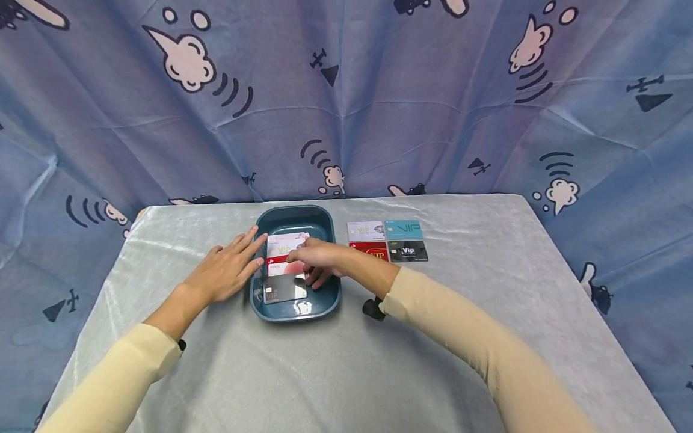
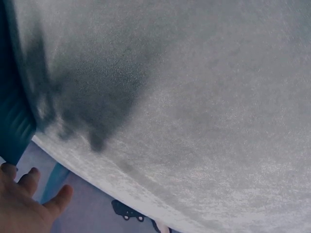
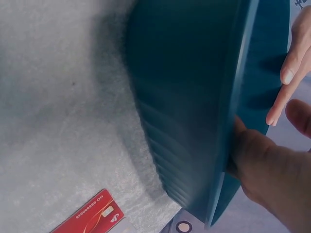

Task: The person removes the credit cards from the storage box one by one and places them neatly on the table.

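Observation:
A blue-green plastic basin (image 1: 319,310) holds several overlapping cards: a white VIP card (image 1: 278,245), a red-and-white card (image 1: 276,269) and a grey VIP card (image 1: 284,290). My left hand (image 1: 230,267) lies at the basin's left rim with its fingers spread and fairly straight. From the right, my right hand (image 1: 319,255) reaches over the rim, its fingertips down at the red-and-white card. Whether they pinch a card or only touch it is hidden. In the right wrist view, the basin wall (image 3: 184,97) covers those fingertips.
Right of the basin, several cards lie in two rows: a silver card (image 1: 365,231), a teal card (image 1: 403,229), a red card (image 1: 373,249) and a black card (image 1: 408,251). A pale cloth (image 1: 325,373) covers the table. A blue patterned curtain (image 1: 379,138) hangs behind.

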A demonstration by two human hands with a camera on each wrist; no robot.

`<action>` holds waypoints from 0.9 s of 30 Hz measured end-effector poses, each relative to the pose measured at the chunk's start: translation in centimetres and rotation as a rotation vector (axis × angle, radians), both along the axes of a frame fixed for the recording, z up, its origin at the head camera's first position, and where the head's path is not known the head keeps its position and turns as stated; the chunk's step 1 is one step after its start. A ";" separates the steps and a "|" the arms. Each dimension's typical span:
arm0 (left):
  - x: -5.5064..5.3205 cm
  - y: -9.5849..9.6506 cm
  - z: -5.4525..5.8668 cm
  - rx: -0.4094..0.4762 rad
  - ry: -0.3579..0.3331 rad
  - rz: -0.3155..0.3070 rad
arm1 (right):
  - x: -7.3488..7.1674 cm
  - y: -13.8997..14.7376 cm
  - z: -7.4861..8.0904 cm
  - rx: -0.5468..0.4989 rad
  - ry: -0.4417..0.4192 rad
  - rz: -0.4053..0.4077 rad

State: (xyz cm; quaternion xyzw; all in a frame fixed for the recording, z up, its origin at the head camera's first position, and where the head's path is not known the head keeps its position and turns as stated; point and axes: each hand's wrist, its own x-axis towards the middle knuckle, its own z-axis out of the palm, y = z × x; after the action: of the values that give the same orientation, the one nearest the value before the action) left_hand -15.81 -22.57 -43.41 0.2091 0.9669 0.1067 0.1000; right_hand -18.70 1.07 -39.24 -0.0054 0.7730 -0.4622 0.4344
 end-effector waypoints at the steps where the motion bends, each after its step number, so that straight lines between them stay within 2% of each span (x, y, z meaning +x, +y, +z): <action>1: 0.0 0.0 0.0 -0.001 0.000 0.001 | 0.0 0.0 0.0 0.002 0.004 0.001; 18: -0.1 0.1 0.1 -0.005 -0.001 0.005 | -0.4 -0.4 0.4 0.079 0.107 0.081; 27: 0.0 0.0 0.0 0.001 -0.003 0.003 | -0.2 -0.5 0.5 0.024 0.185 0.150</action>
State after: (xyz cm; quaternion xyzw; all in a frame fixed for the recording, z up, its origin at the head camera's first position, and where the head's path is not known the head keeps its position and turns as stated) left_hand -15.82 -22.53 -43.39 0.2076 0.9670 0.1076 0.1011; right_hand -18.89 0.60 -38.72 -0.1006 0.8126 -0.4169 0.3946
